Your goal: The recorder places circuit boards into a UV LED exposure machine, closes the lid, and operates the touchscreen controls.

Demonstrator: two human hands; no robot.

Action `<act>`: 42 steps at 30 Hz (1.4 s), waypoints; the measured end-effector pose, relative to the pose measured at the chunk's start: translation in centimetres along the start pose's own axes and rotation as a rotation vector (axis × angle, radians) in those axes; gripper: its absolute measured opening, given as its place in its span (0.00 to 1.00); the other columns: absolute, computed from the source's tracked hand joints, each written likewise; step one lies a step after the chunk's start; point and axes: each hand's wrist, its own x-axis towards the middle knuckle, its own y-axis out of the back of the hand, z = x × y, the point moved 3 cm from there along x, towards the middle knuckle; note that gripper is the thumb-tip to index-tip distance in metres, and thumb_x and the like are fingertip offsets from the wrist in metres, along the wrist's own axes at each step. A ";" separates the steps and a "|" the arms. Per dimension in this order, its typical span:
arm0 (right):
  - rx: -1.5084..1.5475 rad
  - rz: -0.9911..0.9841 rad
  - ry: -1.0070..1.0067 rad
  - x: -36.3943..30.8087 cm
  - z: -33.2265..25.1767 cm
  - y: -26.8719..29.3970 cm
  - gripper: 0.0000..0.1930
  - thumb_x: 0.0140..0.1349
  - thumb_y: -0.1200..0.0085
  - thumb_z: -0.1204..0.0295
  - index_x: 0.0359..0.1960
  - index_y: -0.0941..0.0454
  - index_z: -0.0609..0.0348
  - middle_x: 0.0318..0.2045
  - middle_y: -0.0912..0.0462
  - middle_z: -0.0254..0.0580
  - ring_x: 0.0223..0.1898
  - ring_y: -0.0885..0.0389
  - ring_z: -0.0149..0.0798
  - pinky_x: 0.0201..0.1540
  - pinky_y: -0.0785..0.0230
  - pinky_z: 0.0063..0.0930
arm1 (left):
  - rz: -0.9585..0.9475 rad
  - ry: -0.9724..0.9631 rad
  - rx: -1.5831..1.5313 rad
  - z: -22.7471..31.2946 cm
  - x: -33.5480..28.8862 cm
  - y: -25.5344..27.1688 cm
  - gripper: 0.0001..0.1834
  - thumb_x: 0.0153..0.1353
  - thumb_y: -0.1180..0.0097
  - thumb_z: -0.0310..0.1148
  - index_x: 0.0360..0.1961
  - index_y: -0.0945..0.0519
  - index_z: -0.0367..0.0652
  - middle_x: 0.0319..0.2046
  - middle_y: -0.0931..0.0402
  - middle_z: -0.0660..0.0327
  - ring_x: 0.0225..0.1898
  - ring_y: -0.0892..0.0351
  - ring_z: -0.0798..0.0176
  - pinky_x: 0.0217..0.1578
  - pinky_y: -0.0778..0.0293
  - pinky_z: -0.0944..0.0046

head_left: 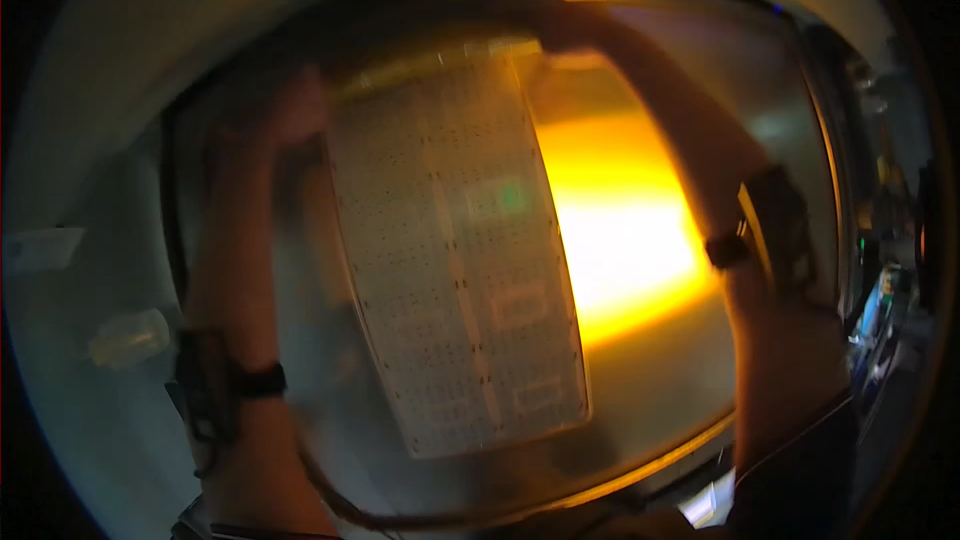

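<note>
Panel (462, 250): rows of tiny dark marks plus a few faint box outlines, all way too blurry to read tbh
Wrist gear (782, 230): can't make out any lettering, just dark blur
Pale scrap (42, 248), far left: washed out, nothing legible
Clutter (880, 310), far right: smeared colours, no label I can read

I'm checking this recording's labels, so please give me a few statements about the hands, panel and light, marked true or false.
1. The left hand is by the panel's upper left side. True.
2. The bright yellow glow lies left of the panel. False: it lies to the right.
3. Dark straps circle both wrists. True.
4. The right hand is by the panel's lower edge. False: it is near the upper right corner.
</note>
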 end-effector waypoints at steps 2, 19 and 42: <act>0.016 0.049 0.064 1.3 -1.0 -3.3 0.39 0.55 0.50 0.81 0.68 0.37 0.28 0.63 0.28 0.40 0.61 0.27 0.50 0.62 0.32 0.43 | -0.065 0.002 0.045 -0.9 -2.2 0.5 0.23 0.56 0.44 0.34 0.54 0.22 0.45 0.49 0.21 0.46 0.50 0.20 0.45 0.52 0.26 0.50; 0.061 0.010 0.227 -34.8 -8.6 -10.1 0.37 0.50 0.43 0.78 0.65 0.33 0.38 0.63 0.27 0.36 0.62 0.29 0.47 0.60 0.34 0.46 | -0.213 -0.065 -0.064 12.3 -38.7 -9.0 0.33 0.57 0.48 0.23 0.66 0.32 0.54 0.54 0.23 0.48 0.56 0.24 0.45 0.58 0.29 0.50; 0.338 0.504 -0.950 -78.0 42.3 -12.4 0.35 0.53 0.36 0.53 0.61 0.28 0.55 0.57 0.24 0.54 0.61 0.28 0.52 0.63 0.36 0.43 | -0.246 -0.179 -0.239 26.8 -56.2 -10.7 0.39 0.43 0.38 0.26 0.63 0.29 0.39 0.56 0.25 0.45 0.59 0.26 0.46 0.59 0.30 0.55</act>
